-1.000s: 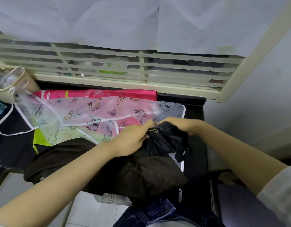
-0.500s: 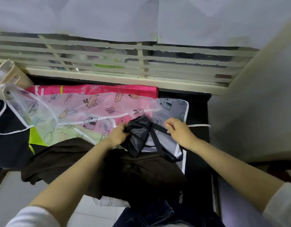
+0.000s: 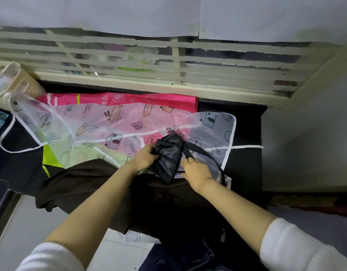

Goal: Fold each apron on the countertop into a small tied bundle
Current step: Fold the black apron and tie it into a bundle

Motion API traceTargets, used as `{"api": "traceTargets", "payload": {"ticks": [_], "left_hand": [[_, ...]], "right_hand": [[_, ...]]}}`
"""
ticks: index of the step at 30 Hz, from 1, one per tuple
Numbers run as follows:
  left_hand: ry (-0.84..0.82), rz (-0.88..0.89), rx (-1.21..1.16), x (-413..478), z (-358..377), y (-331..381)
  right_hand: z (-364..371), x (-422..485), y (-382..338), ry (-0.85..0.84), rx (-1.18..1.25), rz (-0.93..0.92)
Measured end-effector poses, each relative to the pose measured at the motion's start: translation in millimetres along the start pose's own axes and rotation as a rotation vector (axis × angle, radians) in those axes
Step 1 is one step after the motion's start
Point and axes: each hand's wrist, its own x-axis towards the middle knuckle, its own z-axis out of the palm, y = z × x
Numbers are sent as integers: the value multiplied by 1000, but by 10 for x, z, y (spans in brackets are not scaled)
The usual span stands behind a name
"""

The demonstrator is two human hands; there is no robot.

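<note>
A black apron folded into a small bundle (image 3: 167, 156) sits mid-counter, and my left hand (image 3: 144, 158) grips its left side. Its black strap (image 3: 205, 154) loops out to the right and down. My right hand (image 3: 196, 170) pinches that strap close to the bundle's right edge. Under them lies a translucent cartoon-print apron (image 3: 114, 124) with white trim, spread over a pink apron (image 3: 129, 98). A dark brown apron (image 3: 86, 184) is heaped at the counter's front edge.
The black countertop (image 3: 245, 133) runs under a louvred window (image 3: 168, 61). A clear bag (image 3: 4, 79) stands at the far left. A white wall (image 3: 309, 124) closes the right side. Floor tiles (image 3: 22, 222) show below the counter edge.
My right hand has come back toward the bundle along the strap. My left hand still holds the bundle, which has tilted a little.
</note>
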Motion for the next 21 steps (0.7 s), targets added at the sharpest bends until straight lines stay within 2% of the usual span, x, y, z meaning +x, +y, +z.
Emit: {"api": "traceTargets", "payload": {"ticks": [2,5,9,14,17,21], "left_hand": [[7,7,-13,-4,8,-20],[58,-5,34,-25,27,-37],[154,-1,172,-63,88,-57],[192,11,204,-166,298,-9],[191,28,193,-253,445,69],[112,79,285,-401,717,121]], "right_hand": [[-5,5,17,13,-65,-62],[-102,-95,96,53,-17,-147],[-312,-333,361,128,127,-129],[-486,-606,477,105,89,-209],[-542,-748,371,78,126,-306],[-602,-827,249,75,212,-379]]}}
